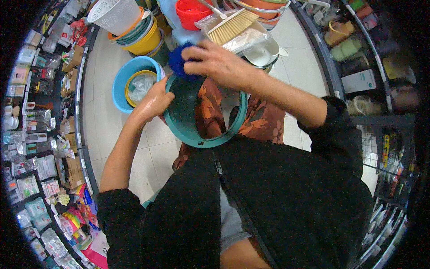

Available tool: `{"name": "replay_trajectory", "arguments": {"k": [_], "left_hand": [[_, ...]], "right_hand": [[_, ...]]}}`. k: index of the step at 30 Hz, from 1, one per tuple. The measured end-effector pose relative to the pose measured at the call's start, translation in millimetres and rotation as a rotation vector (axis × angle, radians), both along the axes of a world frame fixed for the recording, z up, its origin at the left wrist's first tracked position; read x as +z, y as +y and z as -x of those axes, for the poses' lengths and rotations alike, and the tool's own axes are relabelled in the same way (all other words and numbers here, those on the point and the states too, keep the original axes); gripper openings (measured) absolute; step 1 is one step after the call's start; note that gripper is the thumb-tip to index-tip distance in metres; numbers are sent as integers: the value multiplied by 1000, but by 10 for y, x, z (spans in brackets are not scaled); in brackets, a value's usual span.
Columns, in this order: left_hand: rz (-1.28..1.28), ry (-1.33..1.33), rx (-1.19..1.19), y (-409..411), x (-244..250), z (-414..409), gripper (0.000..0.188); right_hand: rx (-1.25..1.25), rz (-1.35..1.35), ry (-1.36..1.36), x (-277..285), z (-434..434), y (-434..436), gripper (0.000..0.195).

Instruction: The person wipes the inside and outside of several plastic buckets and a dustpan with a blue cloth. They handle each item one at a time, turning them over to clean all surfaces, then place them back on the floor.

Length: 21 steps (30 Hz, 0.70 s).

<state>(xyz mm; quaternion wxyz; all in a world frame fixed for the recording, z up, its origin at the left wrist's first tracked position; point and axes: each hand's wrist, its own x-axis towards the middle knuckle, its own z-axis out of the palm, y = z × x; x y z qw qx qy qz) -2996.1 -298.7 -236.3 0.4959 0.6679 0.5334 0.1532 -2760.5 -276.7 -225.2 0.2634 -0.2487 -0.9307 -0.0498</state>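
Note:
My left hand grips the left side of a teal plastic rim, which looks like part of a bin or bucket. Through its middle, brown patterned fabric with orange leaves shows over my lap; whether the base is open or see-through I cannot tell. In my right hand is a bunched dark blue cloth, held over the far edge of the rim. That cloth is slightly blurred, and my fingers cover part of it.
Just left stands a light blue bucket with a yellow-rimmed container inside. Beyond are stacked baskets and buckets, a red bucket, a brush with a wrapped dustpan. Merchandise shelves line the left and right.

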Motion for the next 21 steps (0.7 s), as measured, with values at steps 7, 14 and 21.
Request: {"name": "replay_trajectory", "arguments": {"k": [7,14,21], "left_hand": [[-132,-285,639,-51,-120,403,52],[393,-1211,925,-81,-924,844,29],[-1673,1522,219,-404,-618,-669,19]], "right_hand": [[-106,558,95,-1051,-697,-625,32],[-423,767,913,-700,-433,-831,34],[61,-265,521,-139,438,-495,34]]}}
